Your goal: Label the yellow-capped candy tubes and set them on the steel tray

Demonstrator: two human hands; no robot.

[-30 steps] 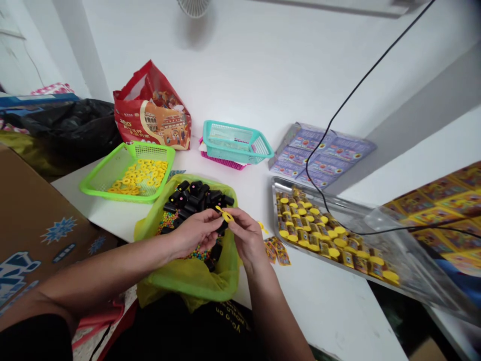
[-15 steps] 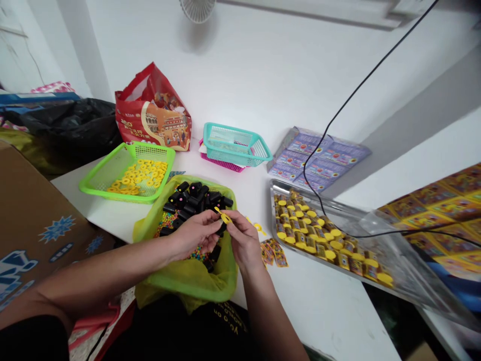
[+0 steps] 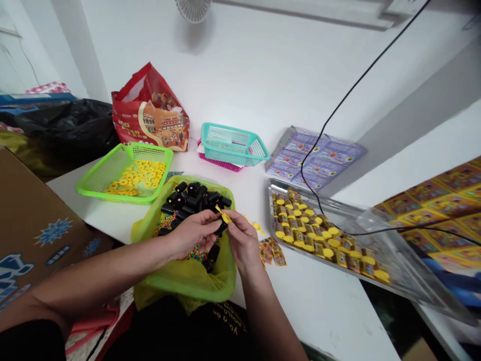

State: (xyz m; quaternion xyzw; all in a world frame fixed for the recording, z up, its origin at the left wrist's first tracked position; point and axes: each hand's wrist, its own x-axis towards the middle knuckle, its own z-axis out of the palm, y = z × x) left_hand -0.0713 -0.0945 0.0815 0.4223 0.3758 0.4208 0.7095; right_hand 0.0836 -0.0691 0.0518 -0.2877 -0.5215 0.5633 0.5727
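The right hand (image 3: 244, 245) is pinching a small yellow plastic piece (image 3: 224, 217) above a green plastic bag (image 3: 184, 281) of black tubes (image 3: 191, 200) and coloured beads (image 3: 165, 220); the left hand (image 3: 193, 233) curls just beside it, I cannot tell its grip.

So the plastic bag (image 3: 184, 286) sits front and center, with a basket (image 3: 97, 173) of rings (image 3: 135, 178) on its left, another basket (image 3: 233, 150) behind, and a tray (image 3: 271, 205) of bottles (image 3: 300, 225) off right.
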